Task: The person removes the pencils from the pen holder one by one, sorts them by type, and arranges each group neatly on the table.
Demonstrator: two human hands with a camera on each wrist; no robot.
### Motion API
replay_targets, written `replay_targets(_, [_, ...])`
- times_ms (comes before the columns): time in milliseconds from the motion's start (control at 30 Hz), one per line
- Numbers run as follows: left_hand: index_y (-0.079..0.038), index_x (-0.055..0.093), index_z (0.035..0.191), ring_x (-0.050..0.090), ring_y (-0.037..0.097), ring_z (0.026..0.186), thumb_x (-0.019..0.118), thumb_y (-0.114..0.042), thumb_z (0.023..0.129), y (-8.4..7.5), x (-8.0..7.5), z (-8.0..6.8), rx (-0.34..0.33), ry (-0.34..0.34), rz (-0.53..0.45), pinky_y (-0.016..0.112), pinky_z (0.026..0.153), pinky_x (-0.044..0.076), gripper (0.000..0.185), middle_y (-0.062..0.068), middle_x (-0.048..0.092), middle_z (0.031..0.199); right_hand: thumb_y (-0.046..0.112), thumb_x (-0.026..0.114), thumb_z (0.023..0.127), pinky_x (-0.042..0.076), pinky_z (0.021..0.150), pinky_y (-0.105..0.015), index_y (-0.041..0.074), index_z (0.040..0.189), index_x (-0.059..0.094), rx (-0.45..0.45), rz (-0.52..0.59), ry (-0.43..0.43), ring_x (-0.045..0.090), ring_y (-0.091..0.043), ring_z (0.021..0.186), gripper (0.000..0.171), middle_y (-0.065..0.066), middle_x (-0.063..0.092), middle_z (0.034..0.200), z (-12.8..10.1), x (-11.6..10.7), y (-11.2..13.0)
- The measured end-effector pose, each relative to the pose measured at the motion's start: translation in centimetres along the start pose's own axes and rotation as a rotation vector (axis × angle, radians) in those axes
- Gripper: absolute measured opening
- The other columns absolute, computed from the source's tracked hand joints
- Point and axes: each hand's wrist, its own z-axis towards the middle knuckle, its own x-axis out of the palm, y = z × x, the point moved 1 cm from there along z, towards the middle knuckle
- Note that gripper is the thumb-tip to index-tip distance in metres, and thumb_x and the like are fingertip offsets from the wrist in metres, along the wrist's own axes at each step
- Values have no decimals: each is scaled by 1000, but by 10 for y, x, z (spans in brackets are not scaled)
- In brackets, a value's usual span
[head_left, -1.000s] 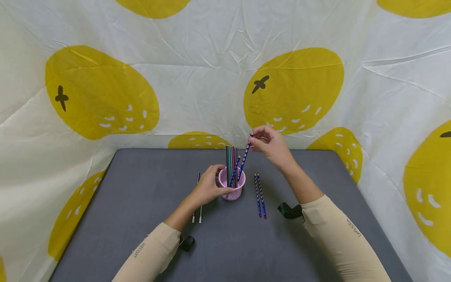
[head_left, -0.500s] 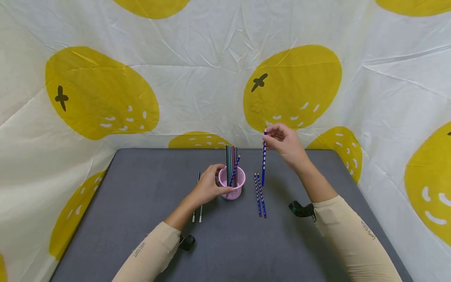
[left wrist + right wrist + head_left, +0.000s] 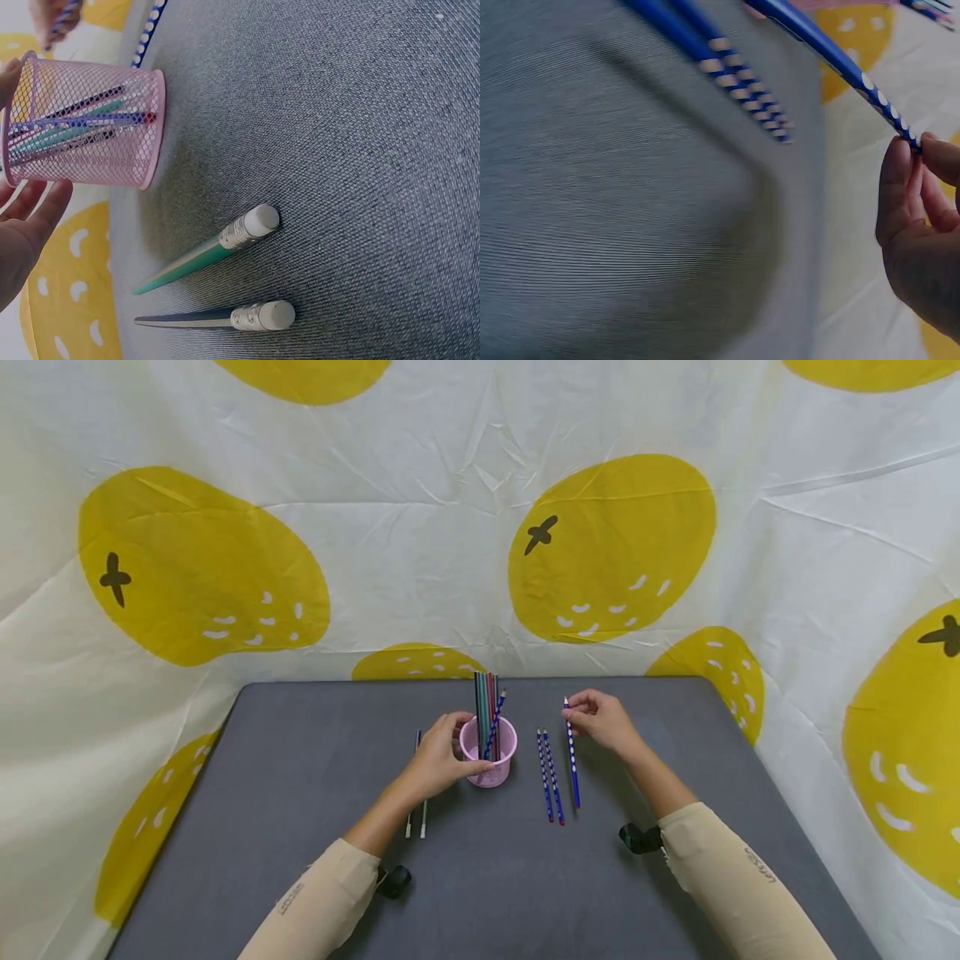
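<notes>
My left hand (image 3: 438,758) holds a pink mesh pencil cup (image 3: 488,772) by its rim, thumb at the near side and fingers at the far left. Inside stand several dark, green and red pencils (image 3: 484,710) and one blue spotted pencil (image 3: 496,723) leaning right. My right hand (image 3: 600,720) pinches another blue spotted pencil (image 3: 832,54) near its sharpened tip, the red end pointing toward me. In the head view this pencil lies right of two blue spotted pencils (image 3: 551,777) on the table; the right wrist view shows its pinched tip raised off the surface.
Left of the cup, partly behind my left hand, lie a green pencil (image 3: 195,260) and a dark pencil (image 3: 196,319) with white erasers. The grey table (image 3: 315,760) ends at a fabric backdrop (image 3: 420,568) with yellow fruit prints.
My right hand has lifted the blue spotted pencil out of the cup, carried it right, and lowered it beside the two on the table. The left hand stays on the cup.
</notes>
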Motion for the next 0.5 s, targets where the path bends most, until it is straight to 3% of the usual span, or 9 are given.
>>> replay_targets(167, [-3,52,141,64,28,113,97,-28,72,0,0,0,11,-14,0,38,96,60,86,14,60,126,6,70,98,64,68,-34,-11,113,61,108,-57,44,66,-9,66,25,-20,74,95,2,9,-23])
replay_targets(500, [-2,52,141,65,34,113,97,-25,72,0,1,1,7,-9,-5,39,96,60,85,16,60,126,5,74,94,61,58,-23,-9,108,65,192,-107,12,63,-6,59,22,-4,71,81,7,20,-40])
